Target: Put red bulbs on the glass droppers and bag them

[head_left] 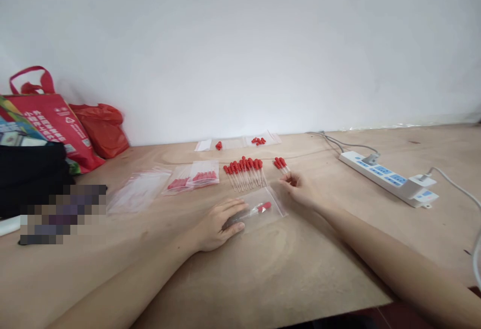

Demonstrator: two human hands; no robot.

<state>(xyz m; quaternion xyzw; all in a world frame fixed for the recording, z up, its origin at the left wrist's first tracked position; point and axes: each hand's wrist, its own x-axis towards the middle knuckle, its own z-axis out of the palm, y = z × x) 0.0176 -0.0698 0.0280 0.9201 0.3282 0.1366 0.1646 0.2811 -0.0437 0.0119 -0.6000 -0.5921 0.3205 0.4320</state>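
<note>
A clear zip-lock bag (276,214) lies flat on the table with a red-bulbed dropper (264,207) inside. My left hand (221,224) holds the bag's left end between thumb and fingers. My right hand (296,188) is closed in a pinch at the thin stems of a small group of droppers (280,162); its fingers partly hide the stem ends. Just beyond the bag, several more droppers (244,166) lie side by side in a row, red bulbs pointing away from me. To their left are filled zip-lock bags (193,176) with red-bulbed pieces inside.
Flat clear bags (139,191) lie at left. Small red caps (258,141) rest on bags by the wall. A white power strip (383,174) with cables stands at right. Red shopping bags (56,123), a dark cloth (33,179) and a blurred-out object (63,214) occupy the left.
</note>
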